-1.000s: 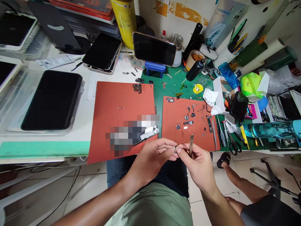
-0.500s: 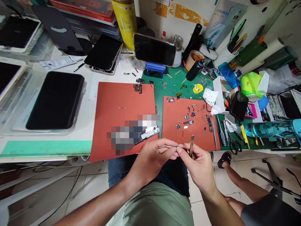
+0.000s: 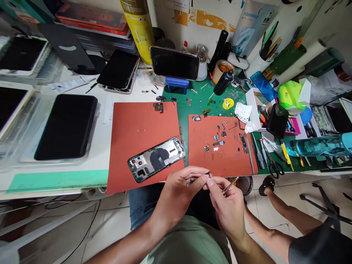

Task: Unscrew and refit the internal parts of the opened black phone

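Observation:
Near the table's front edge, my left hand (image 3: 183, 189) pinches a small dark part (image 3: 208, 173) between thumb and fingers. My right hand (image 3: 227, 200) touches the same part with thumb and forefinger and also holds metal tweezers (image 3: 230, 185), tilted up to the right. Left of the hands, an opened phone housing (image 3: 156, 159) lies slanted on the left red mat (image 3: 123, 128). Small phone parts (image 3: 220, 143) are scattered over the right red mat (image 3: 198, 157).
A phone (image 3: 175, 63) leans on a blue stand (image 3: 177, 83) at the back. Scissors (image 3: 275, 169), screwdrivers and a blue bottle (image 3: 316, 147) lie at the right. A black tablet-like device (image 3: 66, 126) sits left. Another person's legs (image 3: 275, 234) show at lower right.
The tweezers have tipped from upright to slanting right. The small part between my fingers is turned differently and now looks dark. The view has shifted slightly, and the phone housing shows clearly now.

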The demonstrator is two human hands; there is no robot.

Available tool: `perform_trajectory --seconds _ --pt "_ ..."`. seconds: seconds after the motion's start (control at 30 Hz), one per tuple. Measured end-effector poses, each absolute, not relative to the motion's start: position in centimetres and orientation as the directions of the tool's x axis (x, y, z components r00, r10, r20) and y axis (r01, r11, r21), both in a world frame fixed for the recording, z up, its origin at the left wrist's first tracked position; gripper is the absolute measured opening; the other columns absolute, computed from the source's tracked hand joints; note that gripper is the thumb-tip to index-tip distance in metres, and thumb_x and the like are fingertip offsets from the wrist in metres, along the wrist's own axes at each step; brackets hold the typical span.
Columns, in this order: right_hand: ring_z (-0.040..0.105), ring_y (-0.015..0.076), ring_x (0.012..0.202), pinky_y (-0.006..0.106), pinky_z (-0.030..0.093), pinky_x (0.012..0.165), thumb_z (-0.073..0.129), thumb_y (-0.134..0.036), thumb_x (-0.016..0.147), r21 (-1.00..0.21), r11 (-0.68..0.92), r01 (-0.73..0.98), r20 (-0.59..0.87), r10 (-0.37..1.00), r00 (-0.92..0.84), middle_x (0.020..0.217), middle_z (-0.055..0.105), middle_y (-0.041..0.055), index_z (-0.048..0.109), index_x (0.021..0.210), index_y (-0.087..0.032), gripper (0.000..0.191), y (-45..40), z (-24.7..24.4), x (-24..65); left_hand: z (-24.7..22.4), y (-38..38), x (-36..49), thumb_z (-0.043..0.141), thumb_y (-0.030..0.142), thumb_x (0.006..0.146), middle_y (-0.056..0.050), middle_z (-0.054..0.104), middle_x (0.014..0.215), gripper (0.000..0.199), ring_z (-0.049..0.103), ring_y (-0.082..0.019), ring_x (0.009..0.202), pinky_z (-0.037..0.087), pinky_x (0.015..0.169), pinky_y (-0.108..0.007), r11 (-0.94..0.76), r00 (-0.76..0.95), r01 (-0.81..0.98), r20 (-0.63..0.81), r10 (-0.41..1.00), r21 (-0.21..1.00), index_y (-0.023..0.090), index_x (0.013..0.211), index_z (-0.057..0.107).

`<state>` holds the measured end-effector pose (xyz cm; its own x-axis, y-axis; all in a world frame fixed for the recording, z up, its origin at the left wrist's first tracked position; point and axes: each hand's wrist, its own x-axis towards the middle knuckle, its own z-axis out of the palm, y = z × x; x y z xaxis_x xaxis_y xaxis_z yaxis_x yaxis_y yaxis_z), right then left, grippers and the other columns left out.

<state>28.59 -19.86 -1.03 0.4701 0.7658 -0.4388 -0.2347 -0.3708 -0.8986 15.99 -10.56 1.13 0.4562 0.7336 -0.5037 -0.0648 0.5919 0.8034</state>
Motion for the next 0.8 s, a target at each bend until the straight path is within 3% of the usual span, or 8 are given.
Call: perform_trajectory --seconds 0.13,0.4,0.8 --pt "0.021 0.0064 0.046 0.025 0.016 0.043 0.083 -0.062 0.090 -0.874 -0.357 -0.329 -0.478 0.751 0.455 0.054 0.046 -0.0078 0.076 0.085 -0.019 0.044 -19.8 -1.0 28.3 1.3 -10.7 15.9 0.092 0.048 0.082 -0.009 0.087 0.102 0.033 0.081 -0.027 0.094 0.066 0.087 -0.037 0.598 0.477 -0.074 -0.498 0.724 0.798 0.022 0.101 0.086" --pt "0.021 0.0074 0.049 0.025 0.016 0.047 0.083 -0.060 0.092 -0.863 -0.326 -0.385 -0.485 0.745 0.457 0.055 0.030 -0.0113 0.077 0.098 -0.019 0.042 -20.0 -1.4 27.5 1.1 -11.3 16.3 0.094 0.048 0.079 -0.009 0.088 0.107 0.037 0.079 -0.023 0.094 0.059 0.091 -0.033 0.714 0.472 -0.098 -0.599 0.647 0.694 0.020 0.102 0.086" --pt "0.025 0.0065 0.049 0.024 0.017 0.046 0.084 -0.058 0.092 -0.874 -0.307 -0.376 -0.468 0.740 0.484 0.057 0.041 -0.0086 0.077 0.095 -0.019 0.040 -20.2 -1.8 27.0 1.3 -11.2 16.3 0.095 0.048 0.076 -0.009 0.088 0.107 0.037 0.077 -0.024 0.097 0.055 0.095 -0.035 0.726 0.440 -0.103 -0.624 0.646 0.680 0.020 0.098 0.086"
